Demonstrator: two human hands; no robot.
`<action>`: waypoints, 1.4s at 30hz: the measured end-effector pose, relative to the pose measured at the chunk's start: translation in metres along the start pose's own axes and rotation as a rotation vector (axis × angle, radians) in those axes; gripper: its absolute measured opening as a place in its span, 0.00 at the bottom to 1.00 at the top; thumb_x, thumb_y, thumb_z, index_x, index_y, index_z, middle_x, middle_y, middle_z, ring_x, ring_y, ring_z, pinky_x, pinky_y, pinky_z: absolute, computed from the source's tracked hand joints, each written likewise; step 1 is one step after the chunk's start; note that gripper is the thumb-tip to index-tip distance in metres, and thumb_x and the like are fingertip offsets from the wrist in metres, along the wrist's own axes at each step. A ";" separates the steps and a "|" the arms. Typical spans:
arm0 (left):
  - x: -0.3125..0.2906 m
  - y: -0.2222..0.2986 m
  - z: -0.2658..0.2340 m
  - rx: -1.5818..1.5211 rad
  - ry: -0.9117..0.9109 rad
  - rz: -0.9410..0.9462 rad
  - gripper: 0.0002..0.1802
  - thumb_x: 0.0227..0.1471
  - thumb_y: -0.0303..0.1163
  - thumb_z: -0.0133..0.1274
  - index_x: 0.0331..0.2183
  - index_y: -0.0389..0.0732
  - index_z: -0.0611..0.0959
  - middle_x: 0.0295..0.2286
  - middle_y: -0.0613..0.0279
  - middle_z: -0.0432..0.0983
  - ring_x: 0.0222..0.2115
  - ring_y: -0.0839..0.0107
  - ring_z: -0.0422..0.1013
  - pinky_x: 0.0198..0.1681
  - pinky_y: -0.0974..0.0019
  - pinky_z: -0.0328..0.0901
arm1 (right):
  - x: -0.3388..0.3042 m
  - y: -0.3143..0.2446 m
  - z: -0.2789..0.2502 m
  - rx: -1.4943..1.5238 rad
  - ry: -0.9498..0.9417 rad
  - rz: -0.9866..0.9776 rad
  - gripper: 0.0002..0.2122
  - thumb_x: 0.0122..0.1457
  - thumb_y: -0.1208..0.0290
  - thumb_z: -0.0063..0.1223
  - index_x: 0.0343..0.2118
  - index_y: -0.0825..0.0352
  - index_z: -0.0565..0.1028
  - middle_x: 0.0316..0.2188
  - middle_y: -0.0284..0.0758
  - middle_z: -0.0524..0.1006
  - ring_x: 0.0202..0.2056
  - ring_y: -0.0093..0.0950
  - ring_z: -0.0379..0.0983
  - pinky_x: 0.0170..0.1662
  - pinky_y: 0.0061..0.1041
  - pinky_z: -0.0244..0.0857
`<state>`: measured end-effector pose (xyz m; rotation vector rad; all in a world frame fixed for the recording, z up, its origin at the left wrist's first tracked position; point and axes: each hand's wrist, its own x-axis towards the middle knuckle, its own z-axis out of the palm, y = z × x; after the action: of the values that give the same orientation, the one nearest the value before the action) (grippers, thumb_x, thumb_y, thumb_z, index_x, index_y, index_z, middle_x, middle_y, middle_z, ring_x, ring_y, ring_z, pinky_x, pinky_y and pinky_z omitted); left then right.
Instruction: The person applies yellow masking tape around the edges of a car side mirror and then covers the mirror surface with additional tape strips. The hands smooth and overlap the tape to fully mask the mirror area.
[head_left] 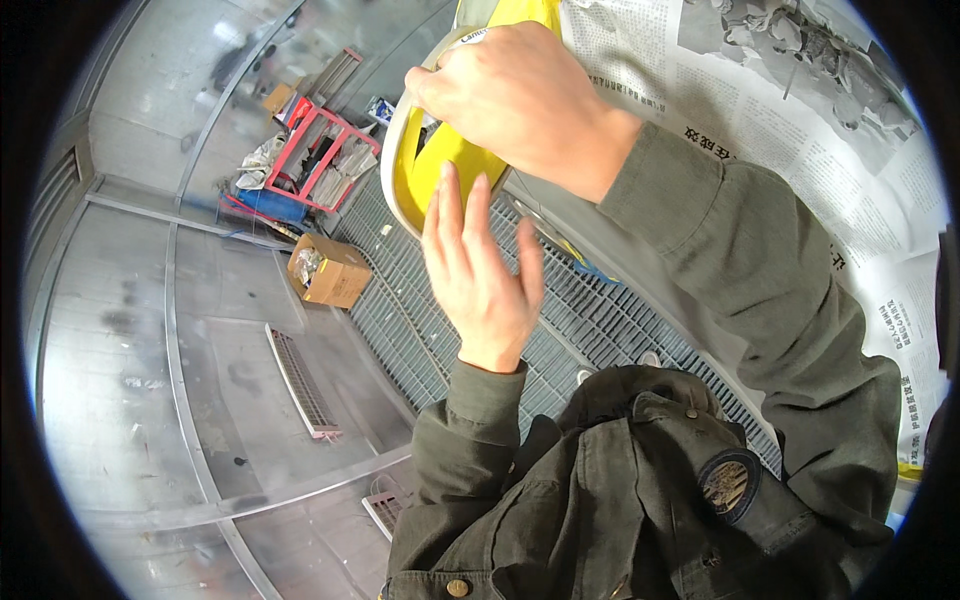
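Note:
At the top centre is a curved yellow piece [450,157] with a smooth white rim; its exact kind is unclear. My right hand [530,100] reaches over it from the right, fingers curled down and closed at its white rim, its fingertips mostly hidden. Just below, my left hand [485,270] is open, fingers stretched upward and thumb apart. Its fingertips overlap the lower part of the yellow piece; whether they touch it, I cannot tell. More yellow material [525,12] shows beyond my right hand.
Newspaper sheets [800,140] cover a large surface along the right. Metal grating [620,320] forms the floor below. Toward the left stand a cardboard box [335,277] and a red rack [318,160] with papers. A grilled panel [302,383] sits on the grey wall.

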<state>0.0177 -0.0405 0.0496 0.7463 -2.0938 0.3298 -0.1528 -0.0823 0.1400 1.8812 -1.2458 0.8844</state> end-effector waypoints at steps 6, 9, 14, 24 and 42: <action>0.009 0.006 0.008 0.193 -0.255 -0.104 0.52 0.62 0.52 0.55 0.68 0.21 0.53 0.68 0.19 0.39 0.71 0.28 0.35 0.71 0.32 0.38 | 0.001 0.001 0.002 0.001 -0.029 -0.002 0.08 0.51 0.66 0.62 0.29 0.63 0.78 0.22 0.34 0.79 0.27 0.33 0.82 0.29 0.33 0.73; 0.012 0.009 0.011 0.250 -0.278 -0.133 0.52 0.62 0.53 0.54 0.68 0.22 0.53 0.68 0.20 0.40 0.71 0.28 0.37 0.71 0.33 0.39 | 0.002 0.001 0.004 0.020 0.046 0.000 0.04 0.50 0.68 0.62 0.24 0.61 0.81 0.20 0.33 0.80 0.26 0.32 0.83 0.27 0.32 0.73; 0.016 0.006 0.012 0.299 -0.259 -0.122 0.52 0.62 0.55 0.53 0.68 0.23 0.55 0.68 0.20 0.41 0.71 0.28 0.38 0.72 0.35 0.39 | -0.002 0.002 0.003 0.067 0.034 0.030 0.03 0.49 0.68 0.63 0.23 0.58 0.83 0.20 0.32 0.81 0.28 0.31 0.83 0.27 0.31 0.73; 0.015 0.002 0.013 0.316 -0.223 -0.096 0.52 0.61 0.53 0.56 0.67 0.21 0.55 0.67 0.20 0.45 0.70 0.29 0.41 0.71 0.36 0.43 | -0.005 0.004 0.007 0.131 -0.079 0.097 0.09 0.59 0.65 0.59 0.28 0.64 0.80 0.21 0.37 0.80 0.25 0.37 0.81 0.27 0.34 0.73; 0.040 -0.005 0.014 0.358 -0.318 -0.001 0.50 0.62 0.54 0.53 0.66 0.21 0.59 0.68 0.28 0.49 0.72 0.40 0.42 0.74 0.41 0.39 | -0.008 0.002 0.016 0.188 -0.047 0.100 0.06 0.54 0.67 0.61 0.27 0.63 0.81 0.20 0.36 0.80 0.23 0.35 0.80 0.27 0.34 0.72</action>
<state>-0.0060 -0.0664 0.0737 1.0668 -2.3621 0.6322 -0.1542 -0.0927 0.1248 2.0104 -1.3341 1.0481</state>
